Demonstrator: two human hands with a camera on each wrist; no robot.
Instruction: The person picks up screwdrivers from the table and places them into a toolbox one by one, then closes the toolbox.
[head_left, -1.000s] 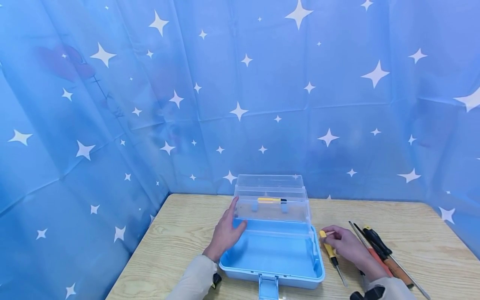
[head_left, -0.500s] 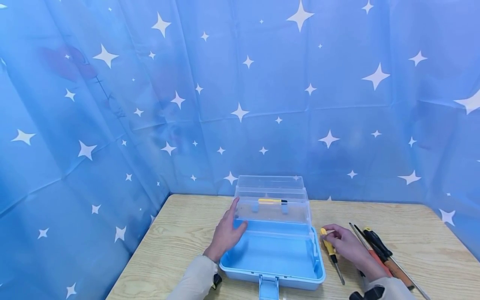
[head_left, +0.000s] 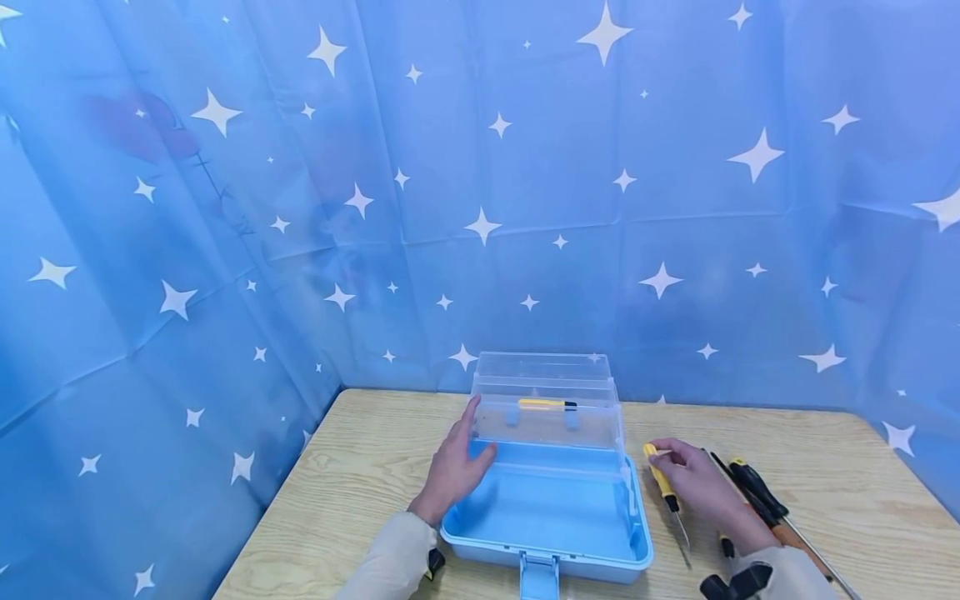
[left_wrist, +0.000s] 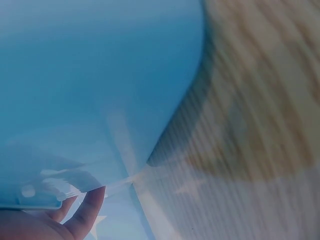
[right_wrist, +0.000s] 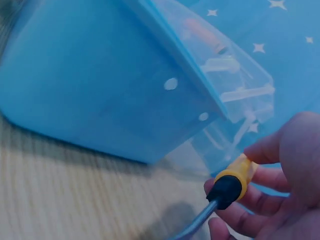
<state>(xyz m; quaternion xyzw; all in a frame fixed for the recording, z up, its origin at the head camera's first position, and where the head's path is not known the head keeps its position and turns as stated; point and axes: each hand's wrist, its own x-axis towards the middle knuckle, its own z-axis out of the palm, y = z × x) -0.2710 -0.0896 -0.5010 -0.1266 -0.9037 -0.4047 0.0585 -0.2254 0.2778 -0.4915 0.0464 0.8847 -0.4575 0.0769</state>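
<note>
A light blue toolbox [head_left: 543, 517] stands with its clear lid [head_left: 546, 392] raised. At the box's left side is my left hand [head_left: 453, 471], fingers extended along the lid's edge and thumb spread over the inside. My right hand [head_left: 693, 479] pinches a yellow-and-black screwdriver [head_left: 660, 475] by its handle, just right of the box. Its metal shaft slants down toward me, with its shadow on the table. The right wrist view shows thumb and fingers around the screwdriver's yellow handle [right_wrist: 242, 172].
Several other screwdrivers lie right of my right hand, among them a black-handled one [head_left: 757, 487] and a brown-handled one [head_left: 806, 550]. A small yellow-and-black tool [head_left: 546, 405] shows in the clear lid. Behind the wooden table [head_left: 322, 492] hangs a blue star-patterned curtain [head_left: 480, 167].
My right hand has moved slightly away from me and raised the screwdriver a little off the table. The left hand has stayed at the toolbox's left side.
</note>
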